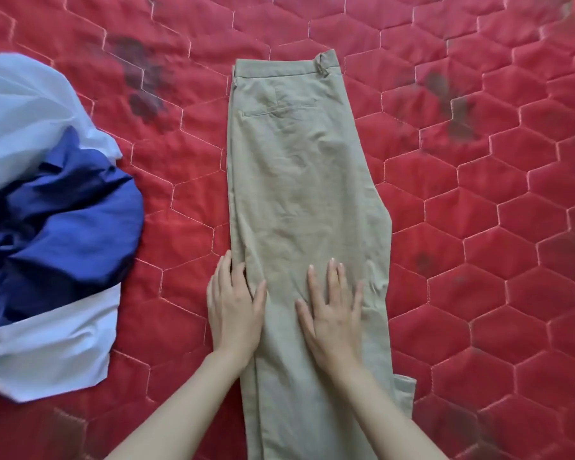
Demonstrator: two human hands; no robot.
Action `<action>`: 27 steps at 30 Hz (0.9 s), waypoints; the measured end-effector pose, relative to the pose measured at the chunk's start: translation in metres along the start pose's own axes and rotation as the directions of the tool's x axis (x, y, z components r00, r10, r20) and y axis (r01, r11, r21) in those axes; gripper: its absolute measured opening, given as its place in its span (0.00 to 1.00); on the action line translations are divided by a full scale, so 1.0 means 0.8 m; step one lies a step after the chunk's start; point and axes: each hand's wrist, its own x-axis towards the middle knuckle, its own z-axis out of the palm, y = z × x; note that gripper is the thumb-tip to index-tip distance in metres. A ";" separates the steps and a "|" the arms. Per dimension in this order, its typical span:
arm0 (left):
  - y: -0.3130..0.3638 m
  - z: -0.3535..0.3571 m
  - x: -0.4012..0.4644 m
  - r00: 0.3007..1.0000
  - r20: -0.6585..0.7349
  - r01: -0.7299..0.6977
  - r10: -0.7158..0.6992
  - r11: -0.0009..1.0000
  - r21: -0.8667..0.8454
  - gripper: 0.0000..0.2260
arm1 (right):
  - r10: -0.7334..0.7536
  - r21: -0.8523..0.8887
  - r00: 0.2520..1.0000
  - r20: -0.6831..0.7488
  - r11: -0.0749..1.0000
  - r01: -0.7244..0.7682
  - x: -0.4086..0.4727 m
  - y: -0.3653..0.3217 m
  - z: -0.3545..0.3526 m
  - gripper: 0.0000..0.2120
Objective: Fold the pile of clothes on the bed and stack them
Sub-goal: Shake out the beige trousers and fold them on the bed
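A bed (478, 227) under a red quilted cover with hexagon stitching carries the work, its broad flat surface serving as the folding board. Down its middle lies a pair of khaki trousers (296, 180), folded lengthwise leg on leg, waistband at the far end, laid straight, probably to take cross folds next. At the left edge waits the unfolded pile: a white garment (30, 104) bunched with a blue garment (70, 220), apart from the trousers. The right hand (334, 313) presses flat on the legs, fingers straight and spread; the left hand (234, 310) rests at the trousers' left edge, fingers straight and close together, apparently smoothing and squaring the cloth.
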 end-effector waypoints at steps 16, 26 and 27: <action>-0.036 -0.006 -0.187 0.986 0.130 0.133 -0.105 0.962 -0.237 0.08 | 0.113 0.067 0.994 -0.007 0.991 -0.112 -0.227 -0.016 0.019 0.24; -0.021 -0.010 -0.216 0.959 0.140 0.282 -0.247 0.890 -0.358 0.07 | 0.576 0.447 0.814 -0.078 0.750 -0.488 -0.238 0.054 0.000 0.14; -0.016 -0.016 -0.218 0.966 0.116 0.259 -0.233 0.907 -0.333 0.07 | 0.601 0.501 0.796 -0.063 0.709 -0.496 -0.238 0.056 -0.005 0.11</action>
